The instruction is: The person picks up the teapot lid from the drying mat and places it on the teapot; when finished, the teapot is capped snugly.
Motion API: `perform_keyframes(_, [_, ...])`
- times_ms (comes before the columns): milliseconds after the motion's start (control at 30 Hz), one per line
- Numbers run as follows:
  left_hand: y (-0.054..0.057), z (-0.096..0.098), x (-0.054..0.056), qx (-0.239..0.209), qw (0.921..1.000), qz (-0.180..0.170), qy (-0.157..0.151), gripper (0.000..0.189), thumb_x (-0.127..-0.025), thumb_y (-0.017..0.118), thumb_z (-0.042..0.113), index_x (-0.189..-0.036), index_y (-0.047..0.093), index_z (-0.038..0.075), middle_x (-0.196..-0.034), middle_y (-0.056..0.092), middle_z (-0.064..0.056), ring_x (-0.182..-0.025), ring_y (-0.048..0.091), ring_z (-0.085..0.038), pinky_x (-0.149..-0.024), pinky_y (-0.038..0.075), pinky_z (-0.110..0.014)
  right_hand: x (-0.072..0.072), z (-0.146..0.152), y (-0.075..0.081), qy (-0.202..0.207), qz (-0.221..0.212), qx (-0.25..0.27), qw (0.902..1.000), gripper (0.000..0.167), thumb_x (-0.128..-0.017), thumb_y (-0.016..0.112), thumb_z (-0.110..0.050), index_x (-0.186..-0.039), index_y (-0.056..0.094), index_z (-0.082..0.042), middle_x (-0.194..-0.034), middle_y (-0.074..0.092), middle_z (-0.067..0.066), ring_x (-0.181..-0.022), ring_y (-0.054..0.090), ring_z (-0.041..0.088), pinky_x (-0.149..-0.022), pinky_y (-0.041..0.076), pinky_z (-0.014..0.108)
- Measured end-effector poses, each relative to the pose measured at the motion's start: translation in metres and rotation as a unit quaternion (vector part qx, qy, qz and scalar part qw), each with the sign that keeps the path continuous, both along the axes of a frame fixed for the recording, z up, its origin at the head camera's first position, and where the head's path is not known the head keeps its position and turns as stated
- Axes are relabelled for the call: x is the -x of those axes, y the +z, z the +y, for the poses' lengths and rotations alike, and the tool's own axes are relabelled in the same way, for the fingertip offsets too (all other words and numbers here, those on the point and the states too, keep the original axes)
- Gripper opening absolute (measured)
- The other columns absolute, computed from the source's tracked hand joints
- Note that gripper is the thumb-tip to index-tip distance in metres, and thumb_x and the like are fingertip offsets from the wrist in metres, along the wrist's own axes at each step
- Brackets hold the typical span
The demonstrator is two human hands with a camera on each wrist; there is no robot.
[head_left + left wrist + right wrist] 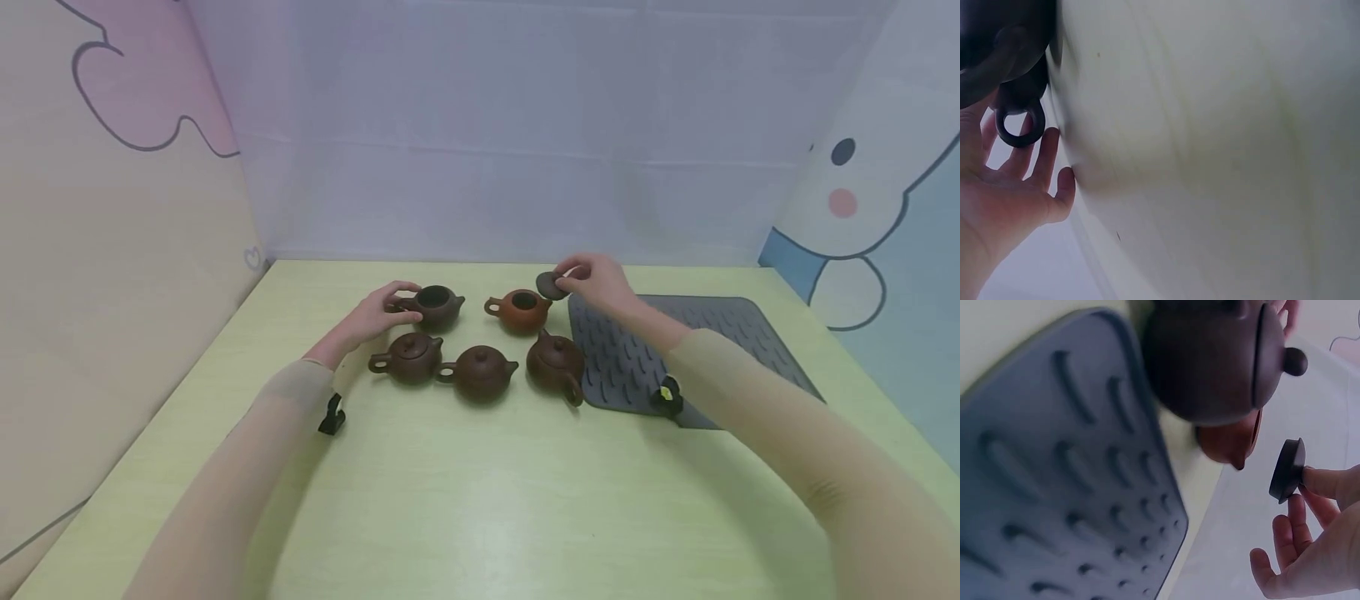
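Pale tabletop, hands in grasp: left round rightward-spouted teapot, right on tilted lid

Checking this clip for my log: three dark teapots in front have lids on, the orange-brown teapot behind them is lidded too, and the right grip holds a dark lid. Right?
Not quite: the orange-brown teapot is open. The head view shows its uncovered mouth. The rest of your statement stands.

Cartoon panels flanking a table suggest a makeshift studio.
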State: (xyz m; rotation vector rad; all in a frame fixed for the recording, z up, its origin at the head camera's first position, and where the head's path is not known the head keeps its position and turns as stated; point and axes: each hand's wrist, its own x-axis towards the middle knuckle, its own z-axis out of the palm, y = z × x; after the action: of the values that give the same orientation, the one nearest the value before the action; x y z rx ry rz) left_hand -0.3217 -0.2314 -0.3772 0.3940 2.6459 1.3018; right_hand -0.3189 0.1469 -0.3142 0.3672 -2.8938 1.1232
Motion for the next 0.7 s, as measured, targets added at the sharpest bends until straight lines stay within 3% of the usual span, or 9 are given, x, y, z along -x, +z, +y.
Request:
perform_keyframes(367, [0.0, -0.004, 0.001, -0.027, 0.9988, -0.038, -0.01, 0.056, -0.094, 0.068, 0.024, -0.145, 0.044, 0.016, -0.147, 0.051, -0.018, -0.141, 0.043, -0.036, -0.119, 0.029, -0.055, 0.014, -0.062, 0.016, -0.001, -0.03, 0.035, 0.9989, 0.026, -0.096, 0.063, -0.019, -0.119, 0.068, -0.01, -0.115, 0.067, 0.018, -0.11, 0.058, 0.031, -0.095, 0.047, 0.045])
perform_keyframes(500, [0.002, -0.002, 0.002, -0.032, 0.9984, -0.043, -0.019, 0.057, -0.094, 0.068, 0.022, -0.145, 0.043, 0.015, -0.146, 0.052, -0.019, -0.14, 0.045, -0.036, -0.119, 0.03, -0.054, 0.017, -0.08, 0.019, 0.023, -0.024, 0.048, 0.9983, 0.024, -0.095, 0.065, -0.019, -0.118, 0.069, -0.011, -0.112, 0.068, 0.017, -0.11, 0.059, 0.03, -0.098, 0.046, 0.044])
perform_keyframes(700, [0.003, 0.001, 0.004, -0.031, 0.9982, -0.05, -0.017, 0.058, -0.093, 0.069, 0.021, -0.146, 0.043, 0.015, -0.146, 0.052, -0.019, -0.14, 0.045, -0.035, -0.12, 0.029, -0.053, 0.025, -0.103, 0.021, 0.064, 0.0, 0.024, 0.9977, 0.021, -0.094, 0.066, -0.02, -0.113, 0.072, -0.014, -0.109, 0.072, 0.013, -0.111, 0.06, 0.026, -0.1, 0.045, 0.041])
